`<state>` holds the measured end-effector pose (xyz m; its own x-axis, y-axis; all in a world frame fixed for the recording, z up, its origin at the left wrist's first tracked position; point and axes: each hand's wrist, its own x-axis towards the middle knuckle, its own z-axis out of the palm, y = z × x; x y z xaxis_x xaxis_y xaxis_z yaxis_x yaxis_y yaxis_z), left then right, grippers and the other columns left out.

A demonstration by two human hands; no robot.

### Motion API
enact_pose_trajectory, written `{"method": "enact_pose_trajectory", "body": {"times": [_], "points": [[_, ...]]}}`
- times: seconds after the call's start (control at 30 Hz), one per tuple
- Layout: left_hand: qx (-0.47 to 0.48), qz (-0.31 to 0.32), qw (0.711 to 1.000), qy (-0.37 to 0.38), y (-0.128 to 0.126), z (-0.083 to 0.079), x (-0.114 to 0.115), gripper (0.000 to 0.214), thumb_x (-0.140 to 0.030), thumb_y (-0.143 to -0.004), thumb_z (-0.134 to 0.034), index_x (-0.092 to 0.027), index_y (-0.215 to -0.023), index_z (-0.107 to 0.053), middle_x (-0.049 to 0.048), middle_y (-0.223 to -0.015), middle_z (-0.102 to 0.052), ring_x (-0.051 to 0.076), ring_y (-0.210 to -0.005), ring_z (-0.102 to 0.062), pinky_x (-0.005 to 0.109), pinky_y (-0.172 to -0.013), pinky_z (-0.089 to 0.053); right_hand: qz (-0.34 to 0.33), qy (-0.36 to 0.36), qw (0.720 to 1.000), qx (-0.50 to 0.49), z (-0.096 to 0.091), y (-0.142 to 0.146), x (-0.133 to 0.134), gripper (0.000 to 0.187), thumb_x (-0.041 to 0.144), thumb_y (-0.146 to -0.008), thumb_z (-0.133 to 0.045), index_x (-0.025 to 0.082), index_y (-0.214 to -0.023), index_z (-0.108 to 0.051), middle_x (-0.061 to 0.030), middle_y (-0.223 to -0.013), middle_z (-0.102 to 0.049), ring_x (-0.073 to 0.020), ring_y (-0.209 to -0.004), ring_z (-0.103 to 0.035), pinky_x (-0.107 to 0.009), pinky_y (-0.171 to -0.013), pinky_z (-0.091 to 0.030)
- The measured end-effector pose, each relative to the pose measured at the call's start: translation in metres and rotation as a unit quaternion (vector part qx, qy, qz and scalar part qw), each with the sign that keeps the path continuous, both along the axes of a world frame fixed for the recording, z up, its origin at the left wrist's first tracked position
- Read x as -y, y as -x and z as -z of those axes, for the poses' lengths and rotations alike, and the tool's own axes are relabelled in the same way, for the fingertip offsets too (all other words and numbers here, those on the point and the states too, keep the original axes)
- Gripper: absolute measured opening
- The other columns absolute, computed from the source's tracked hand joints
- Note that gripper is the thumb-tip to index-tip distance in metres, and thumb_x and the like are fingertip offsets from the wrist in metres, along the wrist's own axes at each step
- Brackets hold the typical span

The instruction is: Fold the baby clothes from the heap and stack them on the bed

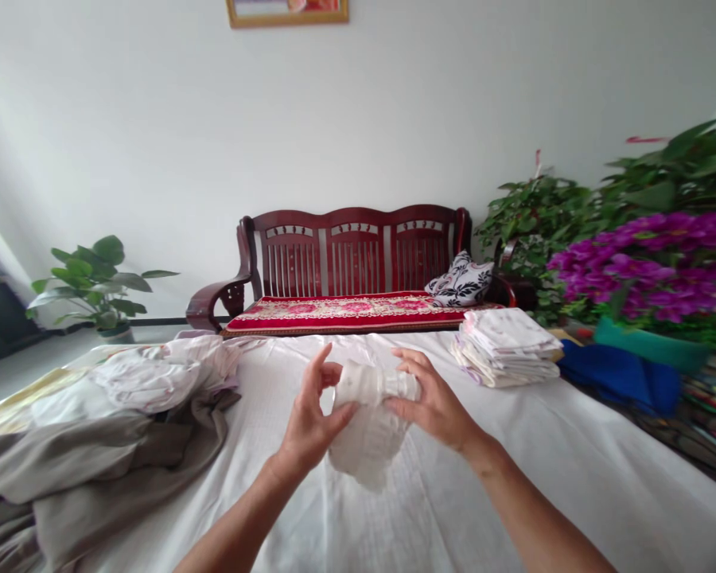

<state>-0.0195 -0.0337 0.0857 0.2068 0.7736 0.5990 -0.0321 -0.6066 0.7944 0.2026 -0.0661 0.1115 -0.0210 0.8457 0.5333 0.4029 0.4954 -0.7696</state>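
Note:
A small white cloth piece with gathered, ruffled edges (371, 422) is held up in front of me, above the white sheet (274, 509). Its upper part is rolled or folded over, and the rest hangs down; its exact kind I cannot make out. My left hand (311, 414) has its thumb on the left edge of the cloth, fingers curled behind it and the index finger raised. On the other side, my right hand (435, 402) grips the right end between thumb and fingers.
A loose heap of light clothes (149, 378) and a grey-brown garment (113, 469) lies at left. At right stand a folded cloth stack (504, 346), a blue cloth (620, 376) and purple flowers (650, 267). Behind is a wooden bench (358, 239) with a patterned cushion (461, 280).

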Motion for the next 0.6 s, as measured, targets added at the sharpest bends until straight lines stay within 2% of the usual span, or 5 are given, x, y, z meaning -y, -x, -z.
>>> {"method": "enact_pose_trajectory", "body": {"times": [0.13,0.23,0.3,0.47,0.6], "points": [[-0.008,0.073,0.992,0.104,0.004,0.001,-0.009,0.103,-0.047,-0.064,-0.088,-0.029,-0.152,-0.037,0.0122,-0.151,-0.043,0.036,-0.142,-0.035,0.049,-0.116,-0.03,-0.092,0.158,0.955,-0.232,0.003,0.005,-0.004,0.037,0.045,-0.073,-0.078,0.021,-0.095,-0.063,-0.0015,-0.085,-0.07,-0.0229,-0.08,-0.066,-0.037,-0.075,-0.052],[0.002,0.216,0.943,0.251,0.0,0.011,-0.003,0.086,-0.049,-0.07,-0.084,-0.025,-0.145,-0.049,0.0125,-0.144,-0.054,0.037,-0.134,-0.047,0.049,-0.11,-0.038,-0.1,0.189,0.925,-0.312,0.011,0.014,-0.011,0.045,0.044,-0.064,-0.085,0.019,-0.095,-0.064,-0.0014,-0.081,-0.072,-0.0234,-0.077,-0.067,-0.035,-0.073,-0.052],[0.021,0.253,0.913,0.318,-0.006,0.019,0.004,0.074,-0.047,-0.073,-0.082,-0.02,-0.137,-0.057,0.0131,-0.129,-0.066,0.034,-0.119,-0.06,0.045,-0.103,-0.045,-0.09,0.198,0.919,-0.328,0.019,0.019,-0.018,0.047,0.044,-0.061,-0.087,0.019,-0.094,-0.064,-0.002,-0.082,-0.073,-0.0244,-0.079,-0.069,-0.035,-0.073,-0.053],[0.095,0.187,0.892,0.401,-0.022,0.037,0.008,0.06,-0.044,-0.069,-0.085,-0.008,-0.115,-0.068,0.0136,-0.098,-0.075,0.023,-0.081,-0.069,0.031,-0.076,-0.053,-0.081,0.24,0.902,-0.351,0.039,0.017,-0.033,0.05,0.053,-0.064,-0.084,0.02,-0.096,-0.064,-0.0034,-0.086,-0.075,-0.0247,-0.083,-0.07,-0.035,-0.076,-0.053],[0.174,0.086,0.903,0.383,-0.028,0.048,-0.002,0.058,-0.045,-0.066,-0.087,-0.009,-0.106,-0.068,0.0116,-0.092,-0.075,0.02,-0.075,-0.068,0.028,-0.07,-0.053,-0.101,0.322,0.889,-0.308,0.049,0.013,-0.029,0.063,0.066,-0.072,-0.073,0.023,-0.116,-0.062,-0.0052,-0.102,-0.075,-0.0262,-0.093,-0.069,-0.036,-0.076,-0.052]]}}
